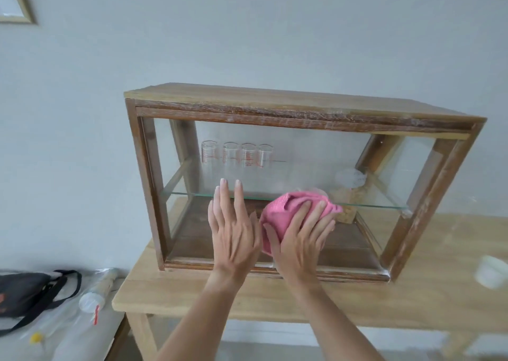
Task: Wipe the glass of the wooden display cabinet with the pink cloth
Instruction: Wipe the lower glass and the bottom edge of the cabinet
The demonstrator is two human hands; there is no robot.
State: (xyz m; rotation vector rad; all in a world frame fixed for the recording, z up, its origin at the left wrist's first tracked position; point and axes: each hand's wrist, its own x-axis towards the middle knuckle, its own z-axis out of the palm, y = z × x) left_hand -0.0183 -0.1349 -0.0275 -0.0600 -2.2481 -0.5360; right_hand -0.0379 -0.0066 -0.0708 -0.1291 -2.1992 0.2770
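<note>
Right fingers [316, 212] press pink cloth [277, 209] on cabinet [275, 107]; left fingers [228, 195] spread flat; beakers [236, 154] inside.

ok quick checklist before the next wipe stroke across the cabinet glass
1. Pink cloth under the wiping hand: ok, the right hand presses it flat against the front glass.
2. Cabinet steadied: ok, the left hand lies open on the front glass beside the cloth.
3. Cabinet seated on the wooden table: ok, its base rests fully on the top.
4. Beakers inside safe: ok, upright at the back of the glass shelf, behind the pane.
5. Room for the stroke to the right: ok, no thing lies against the pane there.
6. Glass already clean: cannot tell, the picture is too blurred to show smears.
</note>
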